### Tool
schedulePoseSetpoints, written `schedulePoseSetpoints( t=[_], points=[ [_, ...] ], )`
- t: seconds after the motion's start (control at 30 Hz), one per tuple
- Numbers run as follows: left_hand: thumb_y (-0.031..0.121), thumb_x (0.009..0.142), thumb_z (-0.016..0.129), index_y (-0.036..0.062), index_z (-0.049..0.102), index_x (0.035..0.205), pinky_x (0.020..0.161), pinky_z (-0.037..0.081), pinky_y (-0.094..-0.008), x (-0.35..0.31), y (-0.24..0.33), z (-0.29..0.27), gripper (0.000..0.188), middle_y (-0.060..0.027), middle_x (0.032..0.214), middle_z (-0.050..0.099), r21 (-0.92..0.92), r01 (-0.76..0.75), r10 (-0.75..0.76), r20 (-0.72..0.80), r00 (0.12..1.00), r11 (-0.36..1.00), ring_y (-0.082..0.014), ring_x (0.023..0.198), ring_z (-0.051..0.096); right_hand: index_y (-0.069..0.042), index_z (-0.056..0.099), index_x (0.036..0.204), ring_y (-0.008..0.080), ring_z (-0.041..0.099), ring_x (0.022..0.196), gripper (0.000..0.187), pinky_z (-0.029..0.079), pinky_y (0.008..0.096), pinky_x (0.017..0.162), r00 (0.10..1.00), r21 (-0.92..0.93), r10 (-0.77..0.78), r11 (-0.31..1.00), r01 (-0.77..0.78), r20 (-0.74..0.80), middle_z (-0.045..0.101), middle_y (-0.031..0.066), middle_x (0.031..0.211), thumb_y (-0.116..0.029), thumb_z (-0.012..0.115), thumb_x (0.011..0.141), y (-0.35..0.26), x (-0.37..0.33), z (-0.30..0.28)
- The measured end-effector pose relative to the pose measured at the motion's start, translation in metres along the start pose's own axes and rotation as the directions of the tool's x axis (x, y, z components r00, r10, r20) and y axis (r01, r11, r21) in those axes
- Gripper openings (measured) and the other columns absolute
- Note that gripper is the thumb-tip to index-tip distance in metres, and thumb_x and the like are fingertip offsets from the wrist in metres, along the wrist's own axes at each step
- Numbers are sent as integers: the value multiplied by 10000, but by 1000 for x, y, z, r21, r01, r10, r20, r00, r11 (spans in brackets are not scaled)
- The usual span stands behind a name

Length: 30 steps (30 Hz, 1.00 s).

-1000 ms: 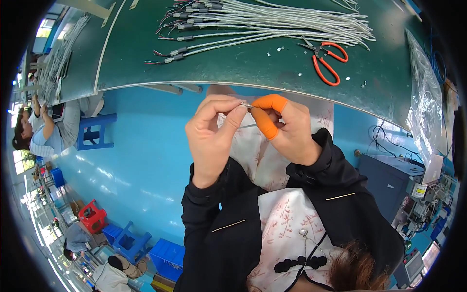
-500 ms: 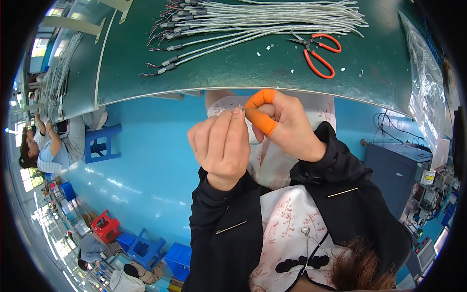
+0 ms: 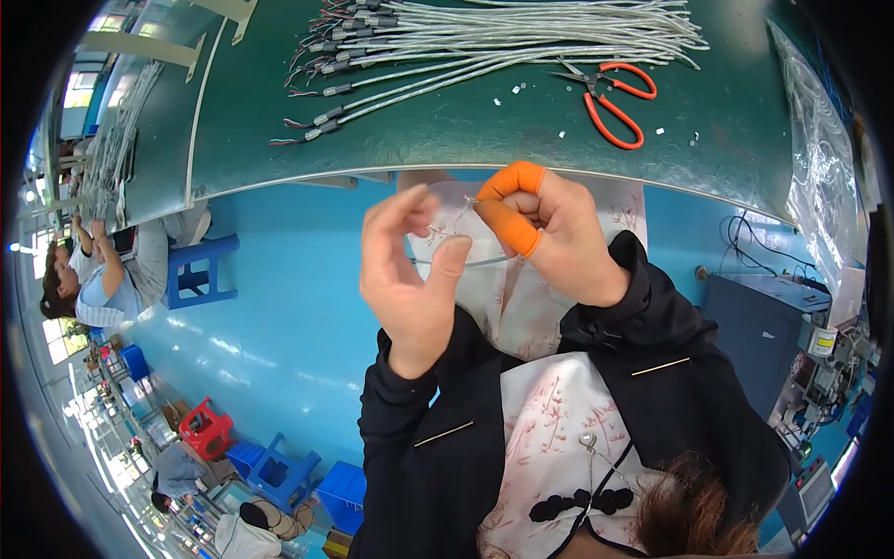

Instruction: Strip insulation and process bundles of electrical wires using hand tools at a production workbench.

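Note:
My right hand (image 3: 557,233), with orange finger cots on thumb and index finger, pinches the end of a cable. Small bare wire strands (image 3: 469,199) stick out at the tips of those two fingers. A grey length of cable (image 3: 482,263) curves below the pinch toward my left hand, and part of it is hidden behind the hands. My left hand (image 3: 408,279) is open beside it, thumb and fingers apart, its fingertips blurred by motion. Both hands are over my lap, just in front of the table edge.
On the green table (image 3: 242,140) lies a bundle of braided cables (image 3: 521,37) with stripped coloured ends. Red-handled cutters (image 3: 610,107) and white scraps are near it. Plastic sheeting (image 3: 819,158) hangs at the right, by a dark cabinet (image 3: 759,326). Co-workers (image 3: 107,279) sit at left.
My left hand has let go of the wire end, moved left and opened its fingers. The right hand keeps its pinch and has shifted slightly. More of the grey cable shows.

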<state>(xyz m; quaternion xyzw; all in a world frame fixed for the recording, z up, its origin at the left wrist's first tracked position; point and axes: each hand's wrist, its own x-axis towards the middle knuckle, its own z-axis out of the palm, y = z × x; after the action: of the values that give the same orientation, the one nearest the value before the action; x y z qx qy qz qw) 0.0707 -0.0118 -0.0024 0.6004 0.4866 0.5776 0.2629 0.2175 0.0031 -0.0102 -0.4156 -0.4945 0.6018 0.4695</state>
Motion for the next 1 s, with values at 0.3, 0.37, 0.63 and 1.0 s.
schedulePoseSetpoints(
  t=[0.3, 0.37, 0.63, 1.0],
  points=[
    [-26, 737, 700, 17, 656, 926, 715, 452, -294, -10, -3, -2, 199, -59, 854, 615, -103, 205, -204, 18, 979, 973, -171, 776, 555, 16, 587, 921, 19, 384, 519, 121, 307, 185, 465, 958, -327, -288, 906, 268, -14, 538, -12, 614, 24, 626, 807, 0, -6, 8],
    [-30, 728, 701, 15, 660, 908, 702, 452, -295, -9, -4, 0, 190, -59, 841, 612, 102, 11, -10, -10, 1000, 995, -176, 762, 553, 15, 585, 922, 17, 386, 523, 122, 309, 183, 469, 966, -301, -258, 923, 240, -18, 533, -12, 609, 21, 628, 808, -1, -6, 9],
    [-18, 679, 698, 3, 661, 842, 621, 438, -304, -6, -17, 2, 169, -67, 795, 598, 681, -609, 629, 275, 727, 407, -202, 707, 550, 17, 578, 924, 12, 402, 551, 135, 324, 184, 492, 993, -127, 69, 990, -56, 93, 504, -5, 583, 7, 641, 805, 2, 2, -9],
    [-16, 661, 630, -8, 603, 758, 607, 425, -319, 0, -21, -21, 101, -94, 754, 562, 686, -700, 499, 544, 675, 199, -217, 681, 542, -19, 607, 914, 181, 539, 526, 190, 426, 281, 481, 841, -574, -496, 633, 519, 214, 525, 49, 640, -29, 687, 742, 36, 13, 6]
  ],
)
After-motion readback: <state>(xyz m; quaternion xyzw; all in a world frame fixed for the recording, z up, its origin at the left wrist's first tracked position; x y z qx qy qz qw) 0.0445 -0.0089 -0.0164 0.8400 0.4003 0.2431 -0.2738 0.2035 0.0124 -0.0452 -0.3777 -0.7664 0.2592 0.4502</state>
